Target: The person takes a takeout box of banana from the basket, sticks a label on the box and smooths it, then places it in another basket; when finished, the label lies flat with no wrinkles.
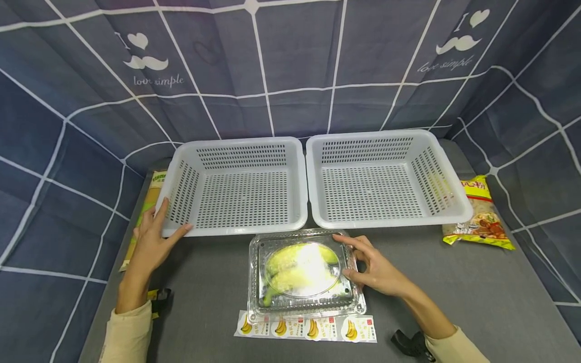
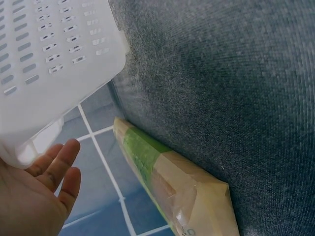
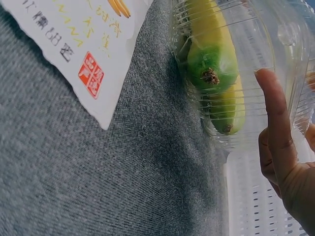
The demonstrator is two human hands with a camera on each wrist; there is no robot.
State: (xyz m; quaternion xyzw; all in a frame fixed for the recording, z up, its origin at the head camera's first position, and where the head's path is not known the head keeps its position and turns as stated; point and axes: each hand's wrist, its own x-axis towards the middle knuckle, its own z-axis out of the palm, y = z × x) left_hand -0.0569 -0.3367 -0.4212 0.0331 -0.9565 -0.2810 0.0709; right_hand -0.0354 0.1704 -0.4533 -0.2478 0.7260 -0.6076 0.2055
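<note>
My left hand point(image 1: 153, 242) is at the near left corner of the left white plastic basket point(image 1: 245, 231), thumb at the front rim and index finger along the left side. Its other fingers point(image 2: 63, 160) extend beside the basket wall in the left wrist view. A clear plastic clamshell box point(image 1: 254, 282), lid down, sits below the baskets with yellow-green bananas point(image 1: 286, 264) inside. My right hand point(image 1: 379, 267) rests on the box's right side, with index finger and thumb on the lid. In the right wrist view, the banana ends point(image 3: 211, 73) show through the ribbed wall.
A second white basket point(image 1: 390, 223) stands right of the first. A strip of banana stickers point(image 1: 305, 330) lies at the box's near edge. A green-and-tan package point(image 2: 167, 172) lies left of the left basket, a yellow food bag point(image 1: 481, 217) at the right. A patterned curtain point(image 1: 299, 60) hangs behind.
</note>
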